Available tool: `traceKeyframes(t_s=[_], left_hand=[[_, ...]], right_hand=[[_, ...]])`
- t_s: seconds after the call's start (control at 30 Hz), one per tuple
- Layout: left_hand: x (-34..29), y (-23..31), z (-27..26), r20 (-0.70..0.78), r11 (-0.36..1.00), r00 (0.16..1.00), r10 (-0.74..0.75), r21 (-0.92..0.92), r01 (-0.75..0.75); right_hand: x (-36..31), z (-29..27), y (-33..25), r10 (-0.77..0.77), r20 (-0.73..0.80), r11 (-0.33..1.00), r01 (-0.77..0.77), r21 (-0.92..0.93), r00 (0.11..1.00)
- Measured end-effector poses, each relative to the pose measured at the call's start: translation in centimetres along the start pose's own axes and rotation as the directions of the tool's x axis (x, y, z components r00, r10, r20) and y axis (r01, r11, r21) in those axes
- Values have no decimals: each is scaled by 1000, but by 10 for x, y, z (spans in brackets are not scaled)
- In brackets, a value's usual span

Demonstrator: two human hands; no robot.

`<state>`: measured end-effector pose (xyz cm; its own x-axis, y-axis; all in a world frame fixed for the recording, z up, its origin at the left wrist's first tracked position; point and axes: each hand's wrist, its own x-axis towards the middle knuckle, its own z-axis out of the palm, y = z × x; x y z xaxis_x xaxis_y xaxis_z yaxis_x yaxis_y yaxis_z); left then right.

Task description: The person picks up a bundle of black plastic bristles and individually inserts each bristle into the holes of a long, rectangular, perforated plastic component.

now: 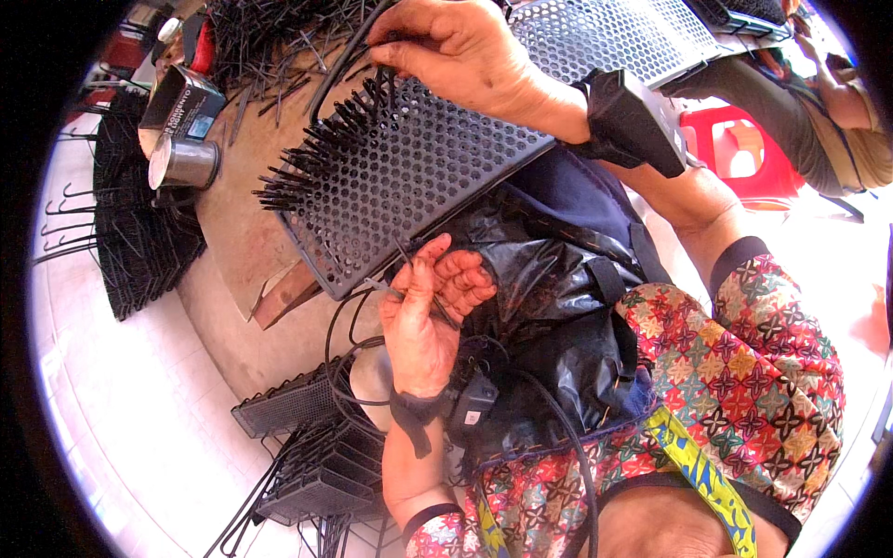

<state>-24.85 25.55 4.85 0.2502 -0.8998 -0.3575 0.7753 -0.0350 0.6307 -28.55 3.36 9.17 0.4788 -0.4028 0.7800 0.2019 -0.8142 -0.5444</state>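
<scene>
A dark grey perforated panel (409,158) lies tilted before me. Thin black bristle-like strips (321,153) stand out in rows along its left side. Over its far end my right hand (460,56) is closed, thumb and forefinger pinched at the tip of a black strip; the other fingers hide part of it. My left hand (428,307) is palm up below the panel's near corner. A thin dark rod (435,305) lies across it, held under the thumb, with its upper end close to the panel's edge.
A pile of loose black strips (279,46) covers the far work surface. Left of it stand a metal can (183,162) and a box (181,107). Black wire racks (316,465) are stacked lower left. Another perforated panel (605,37), a red stool (744,153) and another person (837,93) are at the right.
</scene>
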Motion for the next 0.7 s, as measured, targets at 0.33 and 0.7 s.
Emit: traceKeyframes(t_s=[0.33,0.7], left_hand=[[-2,2,-2,7,1000,1000,-23,3,23],[-2,2,-3,42,999,999,-29,-22,30]], right_hand=[[12,21,5,-160,303,987,156,39,939],[6,25,10,-114,229,986,139,-96,967]])
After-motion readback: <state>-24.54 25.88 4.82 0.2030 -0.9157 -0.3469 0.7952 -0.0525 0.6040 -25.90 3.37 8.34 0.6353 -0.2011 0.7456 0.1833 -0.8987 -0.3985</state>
